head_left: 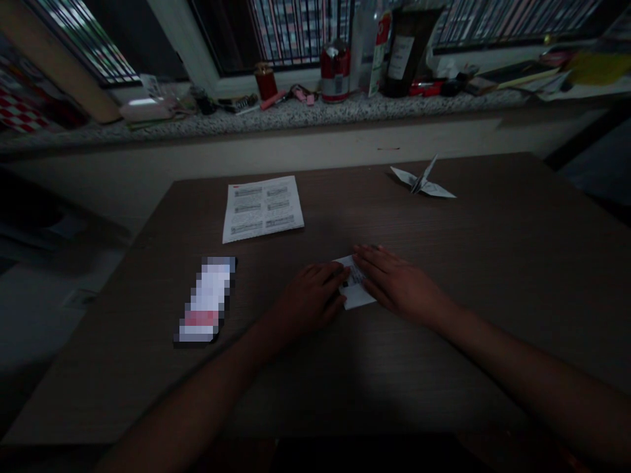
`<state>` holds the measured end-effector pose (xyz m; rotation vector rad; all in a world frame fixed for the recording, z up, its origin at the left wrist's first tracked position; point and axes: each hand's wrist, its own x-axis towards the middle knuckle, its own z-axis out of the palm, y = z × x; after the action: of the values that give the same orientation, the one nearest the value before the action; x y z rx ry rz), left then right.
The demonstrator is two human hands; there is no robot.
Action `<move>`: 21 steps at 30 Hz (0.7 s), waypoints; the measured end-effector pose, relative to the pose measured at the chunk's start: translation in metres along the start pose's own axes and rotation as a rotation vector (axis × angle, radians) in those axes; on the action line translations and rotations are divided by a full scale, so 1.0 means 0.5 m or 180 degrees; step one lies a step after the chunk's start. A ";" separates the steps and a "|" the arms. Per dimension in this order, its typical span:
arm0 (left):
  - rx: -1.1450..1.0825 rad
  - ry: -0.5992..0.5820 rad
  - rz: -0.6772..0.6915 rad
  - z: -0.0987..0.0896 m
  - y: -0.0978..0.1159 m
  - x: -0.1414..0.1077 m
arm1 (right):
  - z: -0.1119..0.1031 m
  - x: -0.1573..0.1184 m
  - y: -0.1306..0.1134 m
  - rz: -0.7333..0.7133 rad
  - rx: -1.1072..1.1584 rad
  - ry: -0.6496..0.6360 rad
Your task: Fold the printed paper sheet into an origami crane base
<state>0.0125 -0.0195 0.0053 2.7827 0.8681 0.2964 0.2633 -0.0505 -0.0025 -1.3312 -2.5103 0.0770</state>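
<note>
One phone (207, 299), a printed sheet (263, 209), then the left grip (313, 295), whether pinching I cannot tell, touching a folded paper (359, 299) on the tabletop (503, 263); the right grip (397, 282), flat over its right side; a paper crane (422, 183).

The brown table (517, 249) bears a phone (207, 299), printed sheet (263, 209), white paper (355, 297) and paper crane (419, 184).

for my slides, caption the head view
Left hand and right hand on a small paper, paper crane farther back.
</note>
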 end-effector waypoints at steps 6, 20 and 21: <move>-0.0076 0.0035 -0.0099 0.002 -0.002 -0.001 | 0.031 0.002 -0.007 -0.0045 0.0204 -0.0109; -0.0046 -0.0042 -0.0229 -0.007 0.006 0.000 | 0.043 -0.004 -0.001 0.0007 0.0280 -0.0138; -0.0041 -0.0039 -0.0239 -0.007 0.006 -0.001 | 0.042 -0.005 0.000 0.0039 0.0284 -0.0128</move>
<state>0.0129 -0.0216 0.0093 2.7294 0.9616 0.2711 0.2584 -0.0508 -0.0233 -1.3224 -2.5004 0.2178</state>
